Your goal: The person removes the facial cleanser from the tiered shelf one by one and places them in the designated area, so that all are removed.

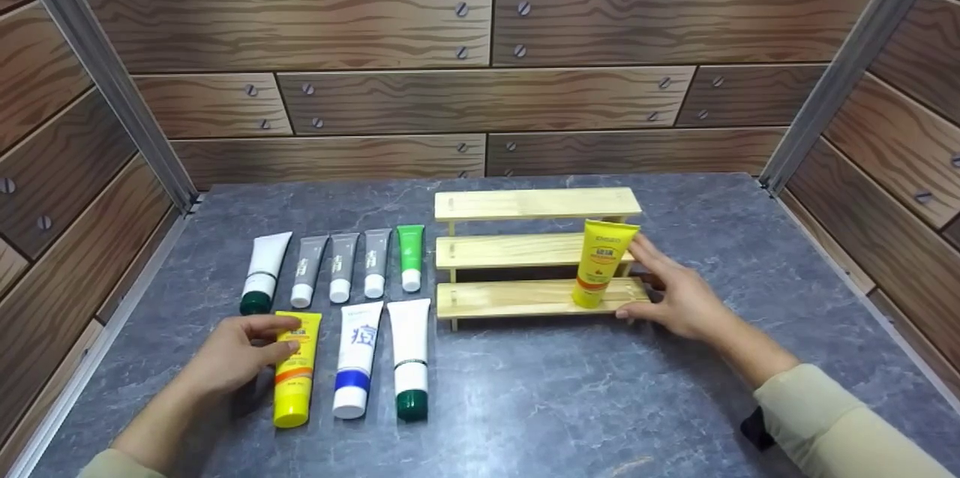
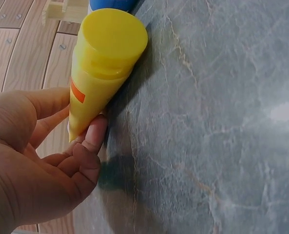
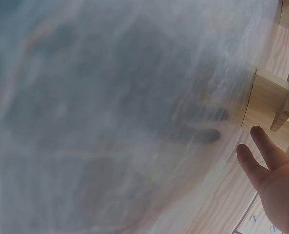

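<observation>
A yellow tube [image 1: 298, 377] lies cap toward me at the front left, and my left hand [image 1: 240, 354] grips it between thumb and fingers. The left wrist view shows those fingers around the narrow end of the yellow tube [image 2: 98, 73]. On the bottom step of a three-step wooden rack [image 1: 510, 299], a second yellow tube [image 1: 604, 260] stands upright on its cap. My right hand [image 1: 679, 302] is beside it, thumb near the step's front edge and index finger by the tube's top. Two fingers of the right hand [image 3: 285, 190] show extended near the rack's wood.
Beside the left hand lie a white tube with blue band [image 1: 358, 358] and a white tube with green cap [image 1: 410, 358]. Behind them are another green-capped white tube [image 1: 268, 268], several grey tubes [image 1: 341, 264] and a green tube [image 1: 411, 257]. Wood-patterned walls [image 1: 480, 28] enclose the table.
</observation>
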The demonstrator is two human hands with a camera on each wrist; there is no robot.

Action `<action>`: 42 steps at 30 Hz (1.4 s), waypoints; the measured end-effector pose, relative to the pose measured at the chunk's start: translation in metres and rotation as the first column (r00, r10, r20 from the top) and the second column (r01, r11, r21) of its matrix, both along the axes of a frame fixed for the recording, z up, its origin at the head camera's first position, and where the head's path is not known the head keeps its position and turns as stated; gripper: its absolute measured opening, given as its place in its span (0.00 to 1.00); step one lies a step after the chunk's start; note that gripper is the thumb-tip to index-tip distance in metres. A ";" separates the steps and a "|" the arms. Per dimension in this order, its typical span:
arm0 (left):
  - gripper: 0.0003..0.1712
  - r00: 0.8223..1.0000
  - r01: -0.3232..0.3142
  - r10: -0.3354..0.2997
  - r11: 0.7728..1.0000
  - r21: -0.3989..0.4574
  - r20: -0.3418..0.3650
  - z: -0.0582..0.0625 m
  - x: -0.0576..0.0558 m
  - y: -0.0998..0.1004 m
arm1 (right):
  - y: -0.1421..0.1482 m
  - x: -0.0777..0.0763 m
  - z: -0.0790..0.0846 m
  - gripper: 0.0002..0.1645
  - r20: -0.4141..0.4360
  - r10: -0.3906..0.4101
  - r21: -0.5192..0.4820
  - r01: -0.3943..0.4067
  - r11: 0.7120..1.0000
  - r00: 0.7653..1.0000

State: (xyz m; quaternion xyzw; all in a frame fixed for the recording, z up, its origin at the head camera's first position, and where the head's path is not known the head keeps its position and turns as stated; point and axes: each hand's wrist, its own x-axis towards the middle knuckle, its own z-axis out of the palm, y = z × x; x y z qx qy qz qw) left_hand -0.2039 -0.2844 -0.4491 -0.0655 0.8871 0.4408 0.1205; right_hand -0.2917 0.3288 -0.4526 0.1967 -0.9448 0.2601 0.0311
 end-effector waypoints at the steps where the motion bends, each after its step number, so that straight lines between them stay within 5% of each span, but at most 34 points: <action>1: 0.24 1.000 0.000 0.000 1.000 -0.002 0.001 0.000 0.000 0.000 | 0.000 0.000 0.000 0.69 0.001 0.000 0.001 0.000 1.000 1.000; 14: 0.26 0.999 -0.031 0.031 1.000 0.002 0.029 0.000 -0.003 -0.003 | 0.000 0.001 -0.001 0.70 0.010 -0.004 -0.008 0.004 1.000 1.000; 27: 0.29 0.998 -0.063 0.064 0.997 0.046 -0.019 0.005 0.002 -0.011 | -0.001 0.001 -0.001 0.70 0.019 -0.013 0.007 0.013 1.000 1.000; 34: 0.27 0.983 -0.001 0.000 1.000 -0.005 -0.186 0.029 0.006 0.001 | -0.001 -0.001 0.001 0.71 0.037 -0.020 0.008 0.020 1.000 0.999; 42: 0.25 0.958 0.104 -0.083 0.992 0.064 -0.275 0.073 -0.001 0.048 | -0.001 -0.001 -0.001 0.71 0.036 -0.016 0.010 0.016 1.000 0.999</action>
